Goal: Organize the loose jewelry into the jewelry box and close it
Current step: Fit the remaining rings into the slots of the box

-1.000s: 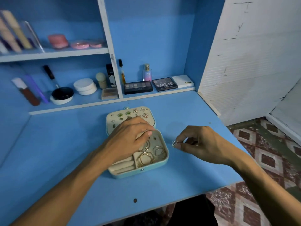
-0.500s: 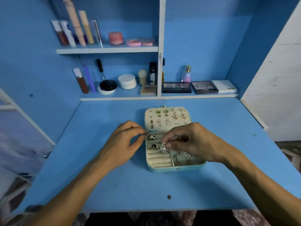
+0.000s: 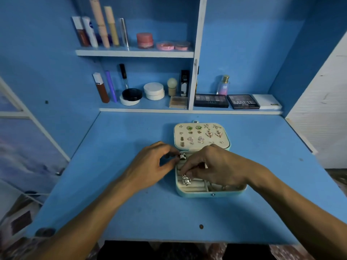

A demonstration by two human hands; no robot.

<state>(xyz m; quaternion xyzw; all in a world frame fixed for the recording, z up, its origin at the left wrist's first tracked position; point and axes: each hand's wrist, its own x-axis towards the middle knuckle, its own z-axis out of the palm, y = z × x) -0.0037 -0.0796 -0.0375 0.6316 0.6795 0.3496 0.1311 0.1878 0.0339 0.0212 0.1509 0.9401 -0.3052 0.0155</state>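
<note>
Our right hand [image 3: 212, 166] pinches a silver ring [image 3: 186, 180] inside the jewelry box [image 3: 221, 194] rim; our left hand [image 3: 153, 166] curls outside it, grip unclear, desk [image 3: 112, 147] spreading beyond.

Jewelry box [image 3: 212, 193] ctr of desk [image 3: 131, 212], palettes [image 3: 211, 100] on shelf [image 3: 234, 112] behind

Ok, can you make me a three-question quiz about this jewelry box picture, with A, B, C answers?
1. Where is the silver ring that the right hand pinches? A. top shelf B. over the jewelry box C. floor
2. What colour is the table? A. red B. blue C. yellow
3. The lid is: A. shut B. open C. gone

Answers: B, it hangs just above the box's inside; B, its whole top is blue; B, it lies back, showing earrings.
</note>
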